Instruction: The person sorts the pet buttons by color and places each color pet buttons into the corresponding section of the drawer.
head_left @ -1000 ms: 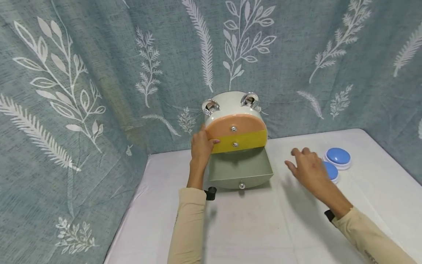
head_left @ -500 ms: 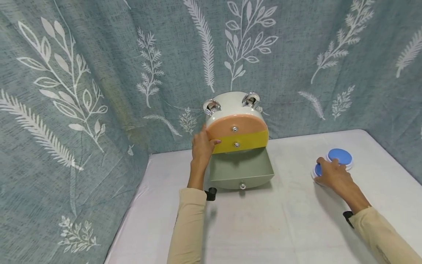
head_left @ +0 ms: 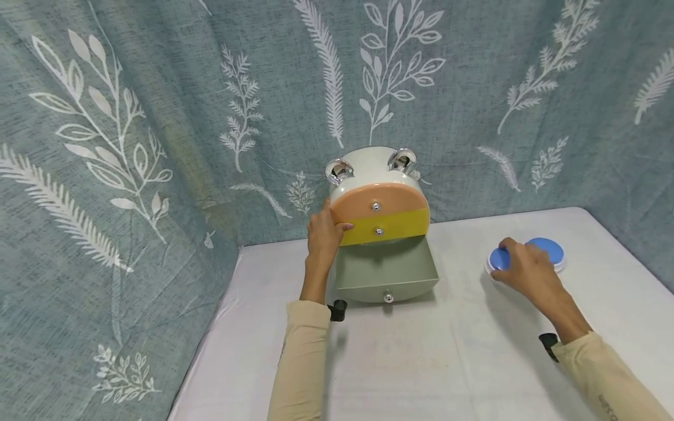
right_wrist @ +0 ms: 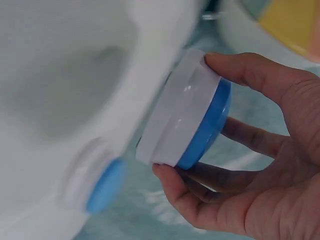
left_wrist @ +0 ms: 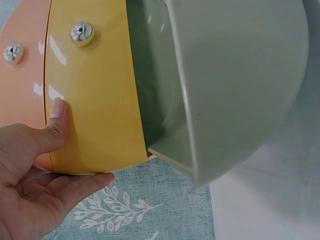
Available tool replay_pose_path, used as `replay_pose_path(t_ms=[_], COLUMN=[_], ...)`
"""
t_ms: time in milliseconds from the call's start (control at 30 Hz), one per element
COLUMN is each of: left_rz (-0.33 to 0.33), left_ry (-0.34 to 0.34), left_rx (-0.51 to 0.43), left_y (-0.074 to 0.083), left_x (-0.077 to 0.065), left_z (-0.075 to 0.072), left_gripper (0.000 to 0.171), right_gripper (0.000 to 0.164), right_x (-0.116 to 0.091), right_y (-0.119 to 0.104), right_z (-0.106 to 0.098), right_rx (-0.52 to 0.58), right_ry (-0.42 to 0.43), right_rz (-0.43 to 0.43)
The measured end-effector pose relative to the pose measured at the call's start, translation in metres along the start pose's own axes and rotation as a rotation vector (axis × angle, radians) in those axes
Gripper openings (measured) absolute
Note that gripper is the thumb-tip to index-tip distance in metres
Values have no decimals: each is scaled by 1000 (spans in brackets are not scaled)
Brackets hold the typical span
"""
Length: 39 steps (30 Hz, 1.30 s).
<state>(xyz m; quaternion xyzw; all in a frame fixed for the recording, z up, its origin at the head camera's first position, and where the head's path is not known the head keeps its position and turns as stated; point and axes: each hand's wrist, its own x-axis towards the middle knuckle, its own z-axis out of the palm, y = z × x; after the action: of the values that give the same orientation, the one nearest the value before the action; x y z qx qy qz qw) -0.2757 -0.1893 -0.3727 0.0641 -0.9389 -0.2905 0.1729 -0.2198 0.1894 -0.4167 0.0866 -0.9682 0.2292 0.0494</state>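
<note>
A small rounded drawer cabinet [head_left: 363,162] with two chrome ring ears stands at the back of the table. Its orange drawer [head_left: 353,200] and yellow drawer [head_left: 400,225] are closed, while the green bottom drawer [head_left: 387,266] is pulled out. My left hand [head_left: 323,238] grips the cabinet's left side, thumb [left_wrist: 58,117] on the front and fingers along the side. Over to the right, my right hand [head_left: 532,272] holds a blue-domed white push button [right_wrist: 175,115] by its white rim, thumb and fingers on opposite sides. The dome faces the palm.
A second blue-domed push button [head_left: 550,250] rests on the white-covered table [head_left: 400,362], just behind my right hand. A teal curtain [head_left: 274,105] with white leaf prints hangs behind and to the left of the table.
My right hand has reached right to the nearer push button, taken hold of it, and shifted it slightly left and up in the view. The left hand has stayed on the cabinet.
</note>
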Motion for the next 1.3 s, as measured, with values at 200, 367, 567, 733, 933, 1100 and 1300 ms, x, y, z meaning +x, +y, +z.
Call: replay_pose_path(t_ms=[200,367,567,733,933,1100,1300], left_rz=[0,-7,0,15,16,7,7], left_ry=[-4,9,18,36,30,29,7], left_rx=[13,28,26,29,20,9,10], left_y=[1,1,1,0,-3,-4,-5], left_x=[-2,-2,-2,-2,-4,-4,-1], left_z=[0,-1,-1,0,1,0,1], left_gripper=[81,82,81,80,78,80,83], right_gripper=[60,56,53,53,51,46,49], right_x=[1,7,14,28,44,56,62], right_y=[-50,-96,-143,-166,-178,-185,-188], right_z=[-15,-11,20,51,80,100,115], right_rx=[42,121,162,159,148,168,211], right_ry=[45,-7,-19,-34,-120,-166,-164], right_rz=[-83,-166,-264,-334,-297,-261,-233])
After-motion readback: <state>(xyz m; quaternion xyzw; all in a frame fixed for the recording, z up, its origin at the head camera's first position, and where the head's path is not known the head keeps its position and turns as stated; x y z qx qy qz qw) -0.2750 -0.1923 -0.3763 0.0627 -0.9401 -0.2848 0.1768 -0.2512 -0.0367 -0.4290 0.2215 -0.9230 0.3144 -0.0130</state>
